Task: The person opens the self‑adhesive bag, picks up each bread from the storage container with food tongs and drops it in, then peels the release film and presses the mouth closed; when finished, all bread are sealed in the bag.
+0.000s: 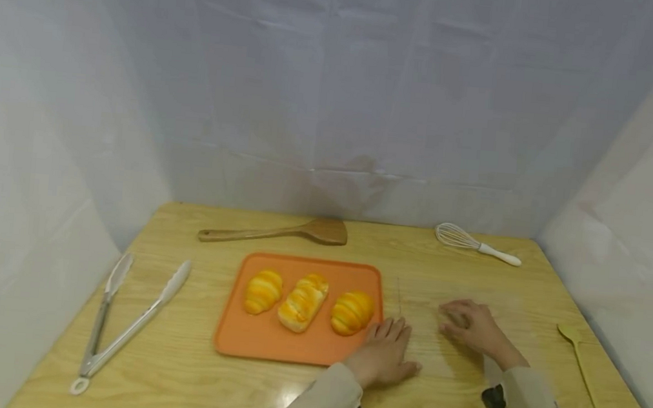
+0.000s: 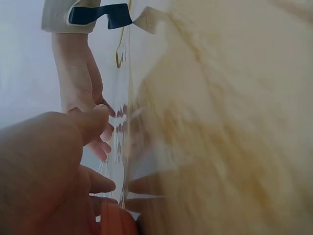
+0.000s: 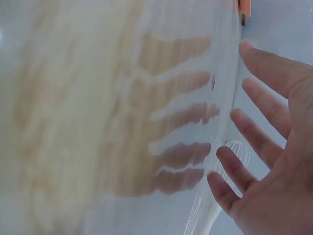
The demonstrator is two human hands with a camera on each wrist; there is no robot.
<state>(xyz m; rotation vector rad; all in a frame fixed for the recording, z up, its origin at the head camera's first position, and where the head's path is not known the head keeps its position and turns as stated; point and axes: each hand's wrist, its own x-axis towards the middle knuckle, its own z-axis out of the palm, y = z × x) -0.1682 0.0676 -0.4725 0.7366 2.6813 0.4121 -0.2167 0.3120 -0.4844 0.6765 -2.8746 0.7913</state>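
Observation:
A clear, thin sheet lies on the wooden table just right of an orange tray. With its fingers straight and spread, my left hand rests palm down at the tray's lower right corner and the sheet's near left part. Over the sheet is my right hand, its fingers spread and loosely bent, holding nothing. Its fingertips come close to the shiny surface in the right wrist view, where their reflections show. On the tray sit a left croissant, a bread loaf and a right croissant.
Metal tongs lie spread at the left. Behind the tray is a wooden turner, and a white whisk lies at the back right. A yellow-green spoon lies near the right edge. Pale sheeting walls the table's back and sides.

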